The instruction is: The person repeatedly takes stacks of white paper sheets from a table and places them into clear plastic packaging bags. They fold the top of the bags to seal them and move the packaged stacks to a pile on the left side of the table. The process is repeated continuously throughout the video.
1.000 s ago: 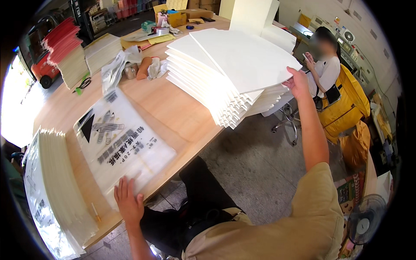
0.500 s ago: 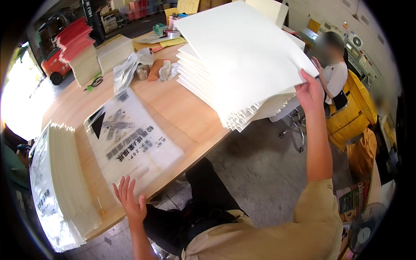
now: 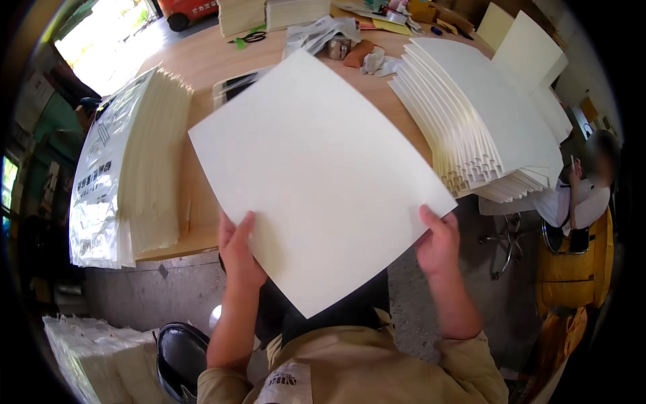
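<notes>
A large white paper sheet or thin sheaf (image 3: 316,175) is held tilted in front of me; its thickness is hard to tell. My left hand (image 3: 241,256) grips its left edge, thumb on top and fingers underneath. At the right corner, my right hand (image 3: 439,246) pinches it the same way. Beyond my right hand stands a tall pile of white paper (image 3: 464,101) in staggered bundles. To the left is a stack of packs in clear printed plastic (image 3: 111,175). Behind the paper, the dark-marked corner of a plastic sleeve (image 3: 235,86) peeks out; the rest is hidden.
On the wooden table (image 3: 202,195) lie black scissors (image 3: 252,37), a metal cup (image 3: 338,47), an orange roll (image 3: 358,52) and crumpled white cloth (image 3: 380,62). A person (image 3: 585,195) sits at the right. A black stool (image 3: 182,357) and wrapped stacks (image 3: 101,357) are at lower left.
The paper has come off the right-hand pile and moved left in front of me. My left hand, open and empty before, now grips its left edge. The view has turned left.
</notes>
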Demonstrator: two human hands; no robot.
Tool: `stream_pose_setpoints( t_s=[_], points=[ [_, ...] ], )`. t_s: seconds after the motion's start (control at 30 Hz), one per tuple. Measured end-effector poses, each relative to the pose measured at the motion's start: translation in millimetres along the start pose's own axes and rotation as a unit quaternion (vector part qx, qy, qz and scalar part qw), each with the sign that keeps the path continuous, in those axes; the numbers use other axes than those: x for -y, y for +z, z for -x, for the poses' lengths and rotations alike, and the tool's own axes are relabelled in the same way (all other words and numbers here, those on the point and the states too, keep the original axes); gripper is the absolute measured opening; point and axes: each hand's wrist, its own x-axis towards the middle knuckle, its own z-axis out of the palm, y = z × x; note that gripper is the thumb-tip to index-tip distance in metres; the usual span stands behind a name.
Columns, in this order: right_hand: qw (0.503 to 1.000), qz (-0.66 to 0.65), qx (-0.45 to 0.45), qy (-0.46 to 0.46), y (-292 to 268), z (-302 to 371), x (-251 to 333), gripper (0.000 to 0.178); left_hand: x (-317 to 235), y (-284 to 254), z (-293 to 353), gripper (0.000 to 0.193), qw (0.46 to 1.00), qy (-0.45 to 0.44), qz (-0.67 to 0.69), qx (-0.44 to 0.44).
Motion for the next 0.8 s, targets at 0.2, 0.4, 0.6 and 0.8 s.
stream_pose_setpoints(
  t_s=[0.2, 0.4, 0.6, 0.8],
  points=[
    [1.000, 0.014, 0.010, -0.022, -15, -3, -11, 0.031, 20, -10, -5, 0.044, 0.995, 0.009, -0.082, -0.060],
    [0.992, -0.050, -0.005, -0.114, -20, -8, 50, 0.035, 1, 72, -21, 0.045, 0.991, 0.085, -0.080, 0.058],
    [0.965, -0.194, -0.060, -0.165, -78, 5, 126, 0.033, -4, 162, -38, 0.059, 0.941, -0.011, -0.066, 0.331],
    [0.941, -0.171, -0.124, -0.264, -125, -20, 152, 0.028, 48, 125, -26, 0.064, 0.916, -0.011, -0.168, 0.364]
  ],
)
